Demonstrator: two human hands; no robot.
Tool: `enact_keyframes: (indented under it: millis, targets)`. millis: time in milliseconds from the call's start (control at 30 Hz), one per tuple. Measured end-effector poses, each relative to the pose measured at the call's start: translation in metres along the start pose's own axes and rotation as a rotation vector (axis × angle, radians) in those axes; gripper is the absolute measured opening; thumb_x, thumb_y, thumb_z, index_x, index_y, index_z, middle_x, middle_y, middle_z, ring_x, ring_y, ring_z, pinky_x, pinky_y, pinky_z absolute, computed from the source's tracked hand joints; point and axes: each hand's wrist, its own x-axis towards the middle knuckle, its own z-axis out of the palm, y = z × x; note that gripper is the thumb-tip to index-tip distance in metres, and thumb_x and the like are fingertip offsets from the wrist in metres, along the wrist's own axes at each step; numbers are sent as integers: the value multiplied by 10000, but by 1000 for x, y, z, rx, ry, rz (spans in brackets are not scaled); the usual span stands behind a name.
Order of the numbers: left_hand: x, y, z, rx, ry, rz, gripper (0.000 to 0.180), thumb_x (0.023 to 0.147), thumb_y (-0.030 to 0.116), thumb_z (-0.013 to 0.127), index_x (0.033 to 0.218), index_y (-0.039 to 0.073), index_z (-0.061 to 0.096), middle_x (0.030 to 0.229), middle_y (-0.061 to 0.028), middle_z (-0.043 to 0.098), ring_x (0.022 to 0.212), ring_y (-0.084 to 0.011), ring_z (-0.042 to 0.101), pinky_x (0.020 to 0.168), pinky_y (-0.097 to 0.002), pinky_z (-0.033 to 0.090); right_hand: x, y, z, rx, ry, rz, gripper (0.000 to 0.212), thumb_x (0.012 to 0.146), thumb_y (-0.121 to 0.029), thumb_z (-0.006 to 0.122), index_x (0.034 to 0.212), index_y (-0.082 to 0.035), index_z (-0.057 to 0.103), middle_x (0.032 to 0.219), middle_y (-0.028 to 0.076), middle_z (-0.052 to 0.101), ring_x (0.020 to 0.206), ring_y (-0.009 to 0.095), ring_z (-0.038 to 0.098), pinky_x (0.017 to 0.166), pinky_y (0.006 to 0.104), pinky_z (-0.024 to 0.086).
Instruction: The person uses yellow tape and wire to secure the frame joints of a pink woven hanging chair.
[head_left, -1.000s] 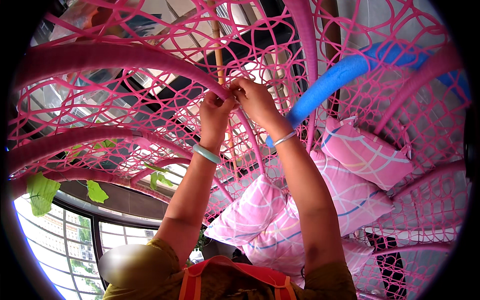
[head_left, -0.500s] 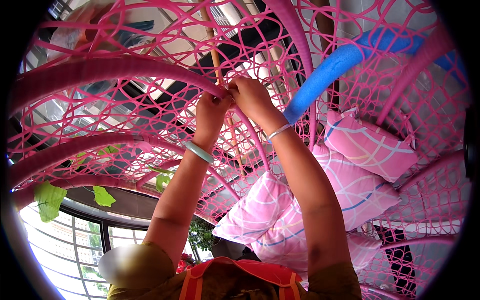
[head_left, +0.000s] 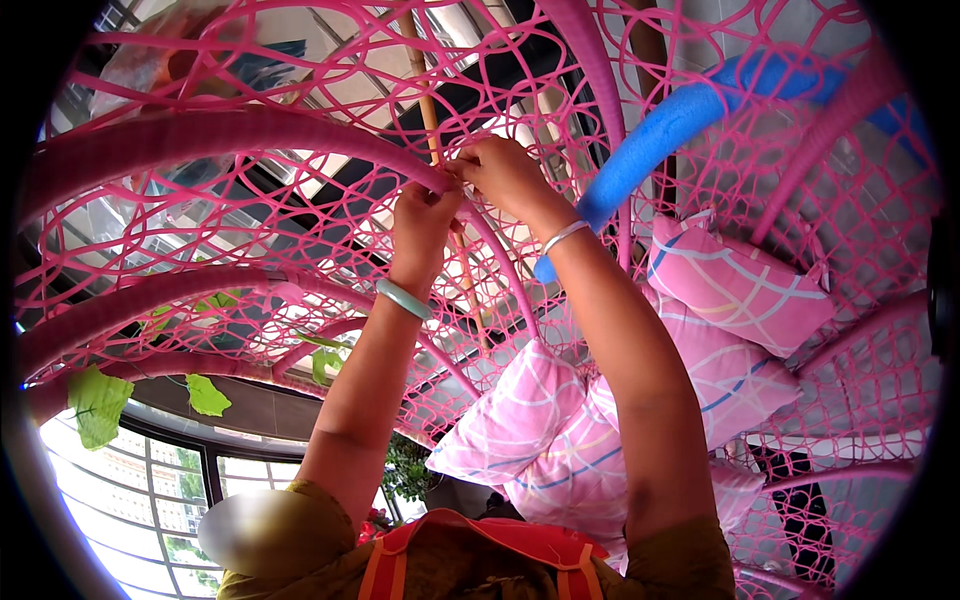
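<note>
Both my hands are raised together at a curved pink-wrapped tube that carries pink netting. My left hand, with a pale green bangle at its wrist, is closed at the tube's underside, its thumb and fingers against it. My right hand, a silver bangle at its wrist, pinches at the same spot from the right. Whatever lies between its fingertips is too small and covered to make out. Loops of pink netting surround both hands.
A blue foam tube runs through the netting at the right. Pink patterned cushions are piled below it. Another pink-wrapped tube curves below at the left, near green leaves. A bamboo pole stands behind the net.
My right hand has shifted slightly up and left, its fingers still at the tube. My left hand stays at nearly the same place, its wrist a little further right.
</note>
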Motion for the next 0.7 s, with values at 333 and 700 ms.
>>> enact_keyframes:
  millis: [333, 700]
  targets:
    - [3, -2, -4, -47, -66, -24, 78, 779, 28, 538, 851, 9, 563, 777, -32, 577, 602, -75, 512, 503, -197, 412, 10, 3, -11, -57, -231, 33, 199, 826, -197, 520, 870, -41, 635, 739, 132, 620, 692, 248, 617, 608, 358, 481]
    - [-1, -2, -3, -31, -30, -29, 81, 773, 11, 548, 852, -2, 562, 745, -33, 564, 603, -88, 510, 528, -213, 404, 0, -12, -3, 57, -286, 280, 264, 877, -177, 432, 778, 27, 565, 565, 106, 559, 427, 177, 555, 368, 291, 420]
